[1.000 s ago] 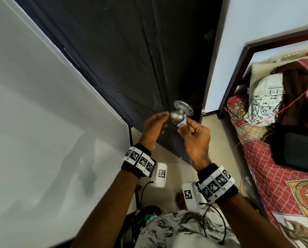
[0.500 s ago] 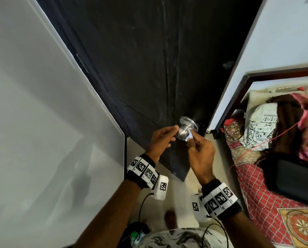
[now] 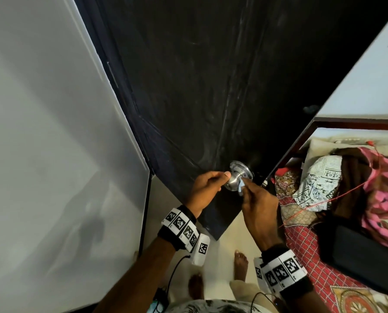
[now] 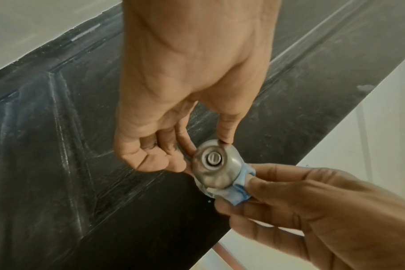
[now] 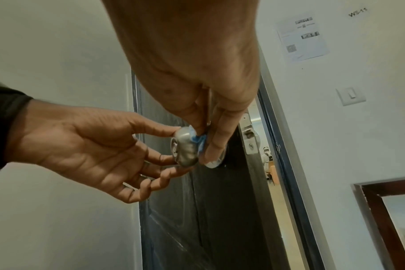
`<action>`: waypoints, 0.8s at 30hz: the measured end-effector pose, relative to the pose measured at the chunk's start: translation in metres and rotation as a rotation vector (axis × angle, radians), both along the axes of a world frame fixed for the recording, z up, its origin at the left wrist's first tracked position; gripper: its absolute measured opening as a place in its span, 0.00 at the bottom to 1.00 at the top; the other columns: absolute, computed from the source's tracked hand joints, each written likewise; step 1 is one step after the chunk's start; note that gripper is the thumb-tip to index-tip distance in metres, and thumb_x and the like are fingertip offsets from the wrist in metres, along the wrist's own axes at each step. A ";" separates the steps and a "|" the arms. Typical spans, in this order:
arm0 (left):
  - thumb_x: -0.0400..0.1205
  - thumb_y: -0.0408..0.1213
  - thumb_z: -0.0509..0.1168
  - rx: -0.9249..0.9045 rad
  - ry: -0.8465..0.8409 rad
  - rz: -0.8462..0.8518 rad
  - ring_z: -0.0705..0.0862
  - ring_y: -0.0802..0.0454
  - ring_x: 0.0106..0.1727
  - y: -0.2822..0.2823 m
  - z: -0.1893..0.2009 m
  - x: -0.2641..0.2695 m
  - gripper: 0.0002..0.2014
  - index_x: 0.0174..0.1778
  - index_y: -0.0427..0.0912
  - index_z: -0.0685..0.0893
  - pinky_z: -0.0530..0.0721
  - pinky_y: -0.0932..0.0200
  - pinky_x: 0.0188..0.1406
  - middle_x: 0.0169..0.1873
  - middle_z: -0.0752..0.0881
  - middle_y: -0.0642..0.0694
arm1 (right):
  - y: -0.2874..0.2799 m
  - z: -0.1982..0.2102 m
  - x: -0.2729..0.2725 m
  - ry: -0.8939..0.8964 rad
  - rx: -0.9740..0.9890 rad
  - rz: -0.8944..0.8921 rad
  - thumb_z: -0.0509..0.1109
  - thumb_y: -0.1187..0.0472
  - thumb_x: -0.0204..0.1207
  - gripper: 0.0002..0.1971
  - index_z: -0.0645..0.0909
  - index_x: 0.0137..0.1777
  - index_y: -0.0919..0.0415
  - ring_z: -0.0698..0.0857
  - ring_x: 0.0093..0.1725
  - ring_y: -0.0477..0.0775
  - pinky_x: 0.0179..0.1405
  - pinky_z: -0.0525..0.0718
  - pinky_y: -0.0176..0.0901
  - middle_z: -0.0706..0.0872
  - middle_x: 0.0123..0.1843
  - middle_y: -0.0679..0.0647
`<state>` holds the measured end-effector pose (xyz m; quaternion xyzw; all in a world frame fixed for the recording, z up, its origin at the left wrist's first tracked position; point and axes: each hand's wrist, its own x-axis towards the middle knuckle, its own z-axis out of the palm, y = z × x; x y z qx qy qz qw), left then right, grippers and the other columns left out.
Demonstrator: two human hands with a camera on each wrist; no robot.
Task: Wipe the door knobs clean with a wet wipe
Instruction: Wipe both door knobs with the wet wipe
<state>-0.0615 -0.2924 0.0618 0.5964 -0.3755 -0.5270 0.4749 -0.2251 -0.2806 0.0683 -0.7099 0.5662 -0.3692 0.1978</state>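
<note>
A round silver door knob sticks out of a dark door. My left hand holds the knob from the left, thumb on top and fingers underneath. My right hand pinches a small crumpled blue wet wipe and presses it against the knob's right side, near its neck. The keyhole face of the knob is bare in the left wrist view.
The door stands ajar; its latch plate and a gap to another room show at its edge. A white wall is on the left. A bed with patterned covers lies close on the right. My bare feet stand on the pale floor.
The right hand has carried the wipe from under the knob round to its right side. The left hand has kept its hold. The head view has shifted.
</note>
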 end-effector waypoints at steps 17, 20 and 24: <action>0.87 0.43 0.69 -0.002 0.076 -0.023 0.85 0.75 0.40 0.011 0.000 0.007 0.16 0.67 0.38 0.87 0.79 0.80 0.36 0.52 0.90 0.49 | -0.012 0.008 -0.004 0.165 0.185 0.307 0.53 0.35 0.87 0.30 0.67 0.86 0.44 0.88 0.29 0.46 0.37 0.91 0.53 0.87 0.32 0.49; 0.88 0.42 0.69 0.012 0.066 -0.013 0.85 0.73 0.40 0.011 0.002 0.008 0.15 0.67 0.38 0.87 0.78 0.80 0.35 0.46 0.88 0.53 | -0.018 0.009 0.009 0.330 0.159 0.254 0.45 0.28 0.84 0.35 0.67 0.84 0.46 0.88 0.30 0.51 0.36 0.91 0.54 0.86 0.33 0.51; 0.88 0.44 0.69 0.024 0.060 -0.017 0.85 0.76 0.38 0.012 0.005 0.009 0.15 0.65 0.40 0.89 0.78 0.80 0.34 0.47 0.90 0.54 | -0.011 0.009 0.008 0.378 0.094 0.192 0.48 0.37 0.89 0.28 0.72 0.80 0.50 0.85 0.29 0.52 0.30 0.87 0.49 0.85 0.33 0.52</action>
